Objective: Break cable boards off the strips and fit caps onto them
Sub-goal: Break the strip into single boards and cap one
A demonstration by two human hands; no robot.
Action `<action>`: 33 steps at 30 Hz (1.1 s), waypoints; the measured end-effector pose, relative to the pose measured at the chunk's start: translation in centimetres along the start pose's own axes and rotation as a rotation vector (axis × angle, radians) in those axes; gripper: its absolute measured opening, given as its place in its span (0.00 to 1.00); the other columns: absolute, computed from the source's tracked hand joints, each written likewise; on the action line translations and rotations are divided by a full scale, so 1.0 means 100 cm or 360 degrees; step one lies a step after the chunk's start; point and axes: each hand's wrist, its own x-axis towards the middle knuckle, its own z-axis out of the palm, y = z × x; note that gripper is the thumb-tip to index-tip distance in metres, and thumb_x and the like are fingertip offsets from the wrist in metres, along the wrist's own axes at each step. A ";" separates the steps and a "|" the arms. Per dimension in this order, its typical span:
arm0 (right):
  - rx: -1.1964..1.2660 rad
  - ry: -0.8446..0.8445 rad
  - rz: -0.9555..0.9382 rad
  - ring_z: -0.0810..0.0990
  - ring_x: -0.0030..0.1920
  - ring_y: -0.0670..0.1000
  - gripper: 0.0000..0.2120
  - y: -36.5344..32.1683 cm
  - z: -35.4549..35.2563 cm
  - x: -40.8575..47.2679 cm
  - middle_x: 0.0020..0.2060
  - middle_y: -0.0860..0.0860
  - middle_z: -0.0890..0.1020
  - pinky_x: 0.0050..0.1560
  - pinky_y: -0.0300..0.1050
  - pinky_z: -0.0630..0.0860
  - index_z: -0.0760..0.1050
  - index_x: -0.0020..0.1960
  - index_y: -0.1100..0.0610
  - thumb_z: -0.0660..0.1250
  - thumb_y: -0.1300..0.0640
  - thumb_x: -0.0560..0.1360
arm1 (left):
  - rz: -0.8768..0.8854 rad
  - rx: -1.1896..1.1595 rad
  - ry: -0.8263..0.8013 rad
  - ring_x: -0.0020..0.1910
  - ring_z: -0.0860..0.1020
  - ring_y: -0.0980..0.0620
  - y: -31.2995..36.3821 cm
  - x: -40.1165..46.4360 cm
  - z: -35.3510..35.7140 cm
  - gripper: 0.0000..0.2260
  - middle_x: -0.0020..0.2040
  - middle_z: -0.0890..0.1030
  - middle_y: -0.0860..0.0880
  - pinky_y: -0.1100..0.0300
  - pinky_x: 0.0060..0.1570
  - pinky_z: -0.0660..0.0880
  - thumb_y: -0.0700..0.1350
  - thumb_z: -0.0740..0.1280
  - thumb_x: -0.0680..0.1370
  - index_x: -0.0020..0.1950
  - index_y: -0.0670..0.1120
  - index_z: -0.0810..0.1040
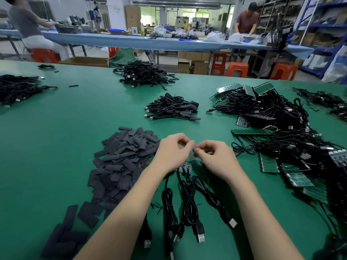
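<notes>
Black cables (187,209) trail toward me from a board strip (185,166) under both curled, pinching hands; left hand (173,152) nearer, right hand (214,156) beside; the pinched thing is too small to tell.

Green mat (75,128) all over the table. Dark grey caps (120,158), black cables (187,207), green board strips (252,131). Orange stools (237,69) behind.

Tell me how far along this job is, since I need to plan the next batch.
Done: a small pile of capped cables lies mid-table, with a bigger one behind. In hand: the left hand and right hand meet fingertip to fingertip above a short board strip; what they pinch is too small to tell. Left: a large heap of uncut strips on the right and many loose caps. Most remains.
</notes>
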 end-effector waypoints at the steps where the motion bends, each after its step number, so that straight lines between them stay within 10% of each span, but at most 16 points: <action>1: -0.0129 -0.0107 -0.0027 0.79 0.41 0.37 0.04 -0.004 -0.003 -0.001 0.39 0.40 0.85 0.38 0.27 0.69 0.83 0.44 0.46 0.72 0.46 0.74 | -0.0009 -0.0034 0.0010 0.30 0.75 0.66 0.000 -0.004 -0.002 0.09 0.33 0.79 0.60 0.74 0.34 0.67 0.51 0.69 0.78 0.39 0.52 0.80; 11: -0.0508 -0.0561 0.0055 0.77 0.46 0.47 0.21 -0.030 -0.010 -0.009 0.46 0.44 0.79 0.46 0.43 0.72 0.74 0.52 0.49 0.80 0.45 0.66 | -0.0034 -0.0096 -0.0025 0.35 0.77 0.62 -0.004 -0.013 -0.012 0.12 0.35 0.83 0.56 0.70 0.39 0.69 0.54 0.68 0.79 0.39 0.50 0.81; 18: 0.1052 -0.0486 0.0401 0.76 0.27 0.44 0.12 -0.017 -0.019 -0.010 0.30 0.48 0.80 0.35 0.37 0.80 0.79 0.55 0.61 0.75 0.66 0.73 | -0.0346 -0.1001 -0.0395 0.42 0.83 0.52 0.000 -0.010 -0.022 0.10 0.45 0.87 0.46 0.58 0.48 0.77 0.46 0.76 0.74 0.52 0.45 0.81; 33: 0.1834 -0.0675 0.0597 0.84 0.36 0.50 0.16 -0.009 -0.014 -0.006 0.42 0.52 0.86 0.46 0.41 0.82 0.84 0.48 0.55 0.78 0.61 0.61 | -0.0606 -0.1804 -0.0652 0.36 0.80 0.53 0.012 -0.012 -0.025 0.11 0.41 0.83 0.47 0.63 0.42 0.80 0.41 0.74 0.68 0.48 0.45 0.79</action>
